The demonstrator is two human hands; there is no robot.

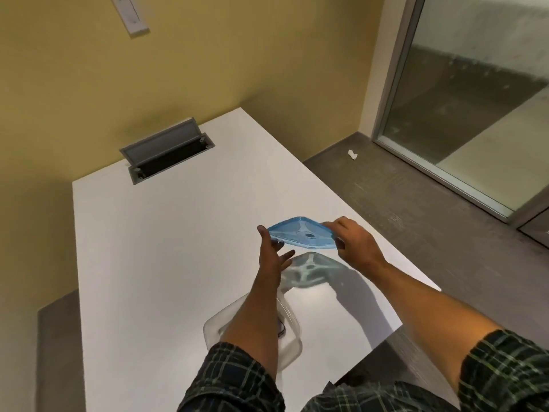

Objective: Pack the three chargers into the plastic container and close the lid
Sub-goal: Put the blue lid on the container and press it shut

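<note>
A translucent blue lid (303, 233) hangs in the air above the white table (166, 233), held level between both hands. My right hand (353, 242) grips its right edge. My left hand (271, 251) touches its left edge with fingers spread. The clear plastic container (289, 340) stands on the table nearer to me, mostly hidden under my left forearm. A dark bit of cable shows inside it; the chargers themselves are hidden.
An open grey cable hatch (166, 150) is set in the table's far end by the yellow wall. The table's right edge drops to grey carpet. A glass door (475, 99) stands at the right. The lid's shadow falls on the table below it.
</note>
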